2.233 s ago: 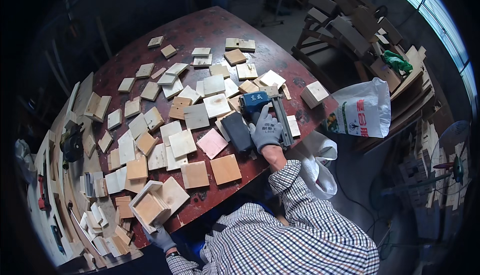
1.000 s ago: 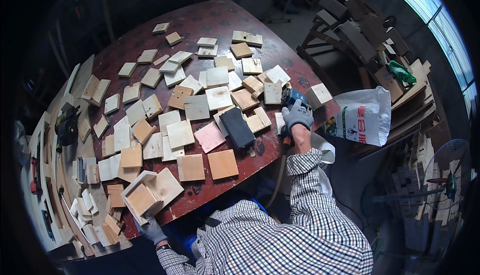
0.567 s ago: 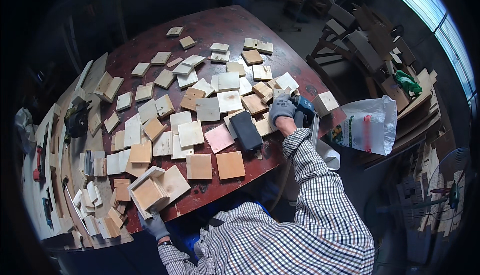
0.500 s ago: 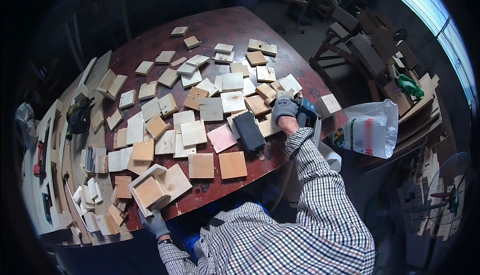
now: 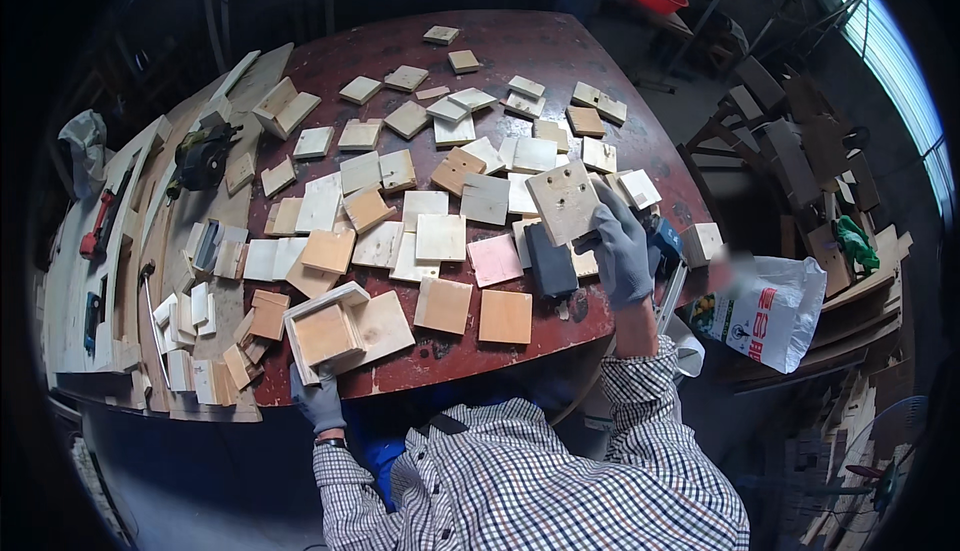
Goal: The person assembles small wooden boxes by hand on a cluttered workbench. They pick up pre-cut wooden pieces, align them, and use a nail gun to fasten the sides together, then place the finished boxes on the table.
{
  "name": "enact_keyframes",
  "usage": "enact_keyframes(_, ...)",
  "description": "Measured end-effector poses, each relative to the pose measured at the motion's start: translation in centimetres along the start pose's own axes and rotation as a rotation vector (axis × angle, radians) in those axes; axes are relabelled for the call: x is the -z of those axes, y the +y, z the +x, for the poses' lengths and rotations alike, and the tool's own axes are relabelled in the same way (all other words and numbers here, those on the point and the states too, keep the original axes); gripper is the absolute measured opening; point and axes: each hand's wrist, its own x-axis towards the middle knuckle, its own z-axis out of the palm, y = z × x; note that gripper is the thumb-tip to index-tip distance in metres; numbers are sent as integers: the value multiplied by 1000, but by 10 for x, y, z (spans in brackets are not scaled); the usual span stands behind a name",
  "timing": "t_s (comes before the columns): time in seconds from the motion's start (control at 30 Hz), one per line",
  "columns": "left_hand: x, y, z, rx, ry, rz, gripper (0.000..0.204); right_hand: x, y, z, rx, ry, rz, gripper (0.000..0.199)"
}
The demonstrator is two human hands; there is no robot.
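Note:
My left hand (image 5: 320, 403), in a grey glove, grips the near lower side of a small open wooden box (image 5: 330, 339) at the table's front edge. The box has raised sides and tilts against a pale square board (image 5: 385, 321). Raised over the right part of the table, my right hand (image 5: 624, 256), gloved too, holds a square wooden block (image 5: 562, 203) with several small dark holes in its face. A dark grey rectangular block (image 5: 552, 261) lies just below it. Beside my right wrist is a teal and black tool (image 5: 663, 241), partly hidden.
Many square wood pieces (image 5: 440, 239) lie scattered over the red table (image 5: 470, 351). At left, wooden boards (image 5: 150, 291) carry a dark power tool (image 5: 205, 156) and a red-handled tool (image 5: 97, 226). A white printed bag (image 5: 775, 311) hangs off the right edge, near stacked lumber (image 5: 800, 161).
My right hand has lifted from beside the teal tool and now holds up the holed wooden block. My left hand keeps its grip on the box. The whole view has shifted.

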Motion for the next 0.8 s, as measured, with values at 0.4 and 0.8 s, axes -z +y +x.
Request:
enact_keyframes(0.4, -1, 1, 2, -42, -14, 41, 54, -212, 61, -95, -492, -786, -224, 35)
enact_keyframes(0.8, 2, 4, 2, 6, -54, 19, 51, -250, 71, -114, 704, -870, -846, 66)
